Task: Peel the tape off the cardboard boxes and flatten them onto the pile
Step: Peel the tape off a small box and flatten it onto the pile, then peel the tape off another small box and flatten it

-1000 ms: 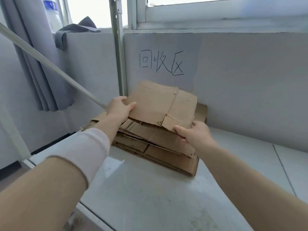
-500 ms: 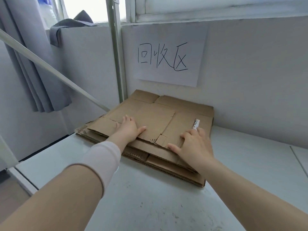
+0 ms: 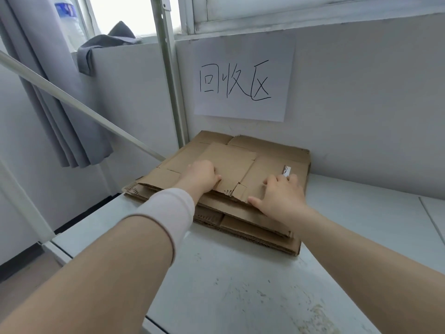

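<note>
A flattened brown cardboard box [image 3: 231,162] lies on top of a pile of flattened cardboard [image 3: 260,239] against the white wall. My left hand [image 3: 201,175] rests palm down on the left part of the top sheet, fingers curled toward its front edge. My right hand [image 3: 279,195] presses flat on the right part, fingers spread, thumb at the torn front edge. A small white label strip [image 3: 286,170] shows on the cardboard just beyond my right fingertips. Neither hand grips anything.
The pile sits on a white table [image 3: 240,285] whose left edge drops off near a slanted white bar [image 3: 84,109]. A paper sign [image 3: 243,80] hangs on the wall above. A metal post [image 3: 172,75], grey curtain [image 3: 55,104] and grey cloth [image 3: 106,47] stand left.
The top cardboard sheet, held tilted above the pile a second ago, now lies flat on it. Both hands went from gripping its edges to pressing down on it.
</note>
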The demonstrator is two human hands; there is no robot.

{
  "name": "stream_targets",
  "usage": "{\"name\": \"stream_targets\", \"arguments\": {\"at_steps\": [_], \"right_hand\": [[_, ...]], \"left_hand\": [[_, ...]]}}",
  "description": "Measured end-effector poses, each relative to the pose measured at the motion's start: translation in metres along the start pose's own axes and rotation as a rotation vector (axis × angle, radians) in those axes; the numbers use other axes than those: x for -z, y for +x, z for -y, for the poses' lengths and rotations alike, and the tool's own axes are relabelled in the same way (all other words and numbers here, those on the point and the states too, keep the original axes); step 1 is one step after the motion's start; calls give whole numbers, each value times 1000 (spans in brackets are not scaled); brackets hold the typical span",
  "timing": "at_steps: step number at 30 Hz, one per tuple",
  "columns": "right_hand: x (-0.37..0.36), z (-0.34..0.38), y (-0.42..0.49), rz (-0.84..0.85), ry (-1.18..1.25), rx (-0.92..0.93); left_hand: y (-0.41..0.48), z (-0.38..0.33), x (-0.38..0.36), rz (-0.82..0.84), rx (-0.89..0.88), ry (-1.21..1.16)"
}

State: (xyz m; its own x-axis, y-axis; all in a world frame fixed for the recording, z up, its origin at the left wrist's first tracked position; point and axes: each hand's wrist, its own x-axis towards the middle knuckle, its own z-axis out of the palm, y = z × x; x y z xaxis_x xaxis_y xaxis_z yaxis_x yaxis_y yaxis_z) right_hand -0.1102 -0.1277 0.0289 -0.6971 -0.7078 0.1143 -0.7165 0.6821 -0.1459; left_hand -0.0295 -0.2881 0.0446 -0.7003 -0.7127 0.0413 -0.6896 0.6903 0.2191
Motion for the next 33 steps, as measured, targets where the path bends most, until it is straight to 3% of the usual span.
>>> {"name": "stream_targets", "arguments": {"at_steps": [7, 13, 16, 22, 33], "right_hand": [[52, -10, -16, -157, 172, 47], [84, -68, -71, -162, 147, 6], [97, -117, -121, -173, 68, -32], [119, -252, -248, -161, -126, -191], [160, -472, -450, -153, -289, -625]], "left_hand": [[-30, -30, 56, -189, -46, 68], [-83, -93, 88, -237, -200, 246], [-132, -151, 80, -217, -335, 443], [-228, -288, 23, -159, -738, 539], [-384, -540, -78, -74, -1177, 244]]}}
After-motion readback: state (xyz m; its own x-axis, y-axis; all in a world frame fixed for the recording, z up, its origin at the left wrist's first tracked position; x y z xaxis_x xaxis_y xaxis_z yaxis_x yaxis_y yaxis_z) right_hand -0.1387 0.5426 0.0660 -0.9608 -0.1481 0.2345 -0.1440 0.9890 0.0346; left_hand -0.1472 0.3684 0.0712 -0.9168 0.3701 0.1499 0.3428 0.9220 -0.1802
